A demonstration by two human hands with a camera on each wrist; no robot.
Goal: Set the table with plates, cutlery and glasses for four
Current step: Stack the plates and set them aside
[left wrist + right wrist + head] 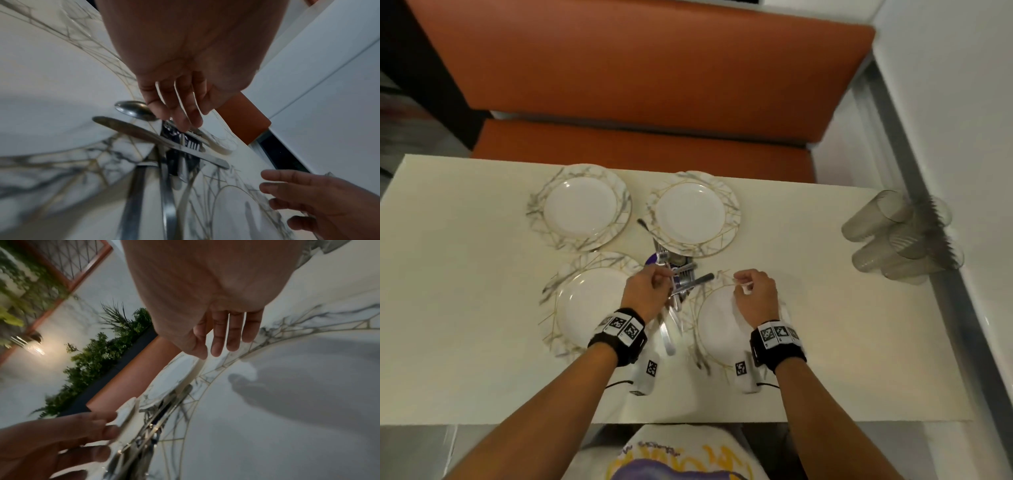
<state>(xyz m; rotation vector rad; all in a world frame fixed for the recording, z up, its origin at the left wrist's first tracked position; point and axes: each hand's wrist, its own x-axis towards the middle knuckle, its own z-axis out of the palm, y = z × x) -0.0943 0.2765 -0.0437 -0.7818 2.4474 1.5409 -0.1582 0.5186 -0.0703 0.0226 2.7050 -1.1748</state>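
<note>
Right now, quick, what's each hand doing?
Left hand: pinching cutlery from the pile.
Right hand: cannot tell; maybe something small and white at its fingertips.

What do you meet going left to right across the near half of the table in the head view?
Near-left plate → left hand → cutlery pile → right hand above the near-right plate → stacked glasses at the right edge.

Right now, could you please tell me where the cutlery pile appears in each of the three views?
Head: cutlery pile at centre, between the four plates, by the left hand.
Left wrist: lower centre, under the fingers.
Right wrist: bottom centre, blurred.
Shared landmark: orange bench.
</note>
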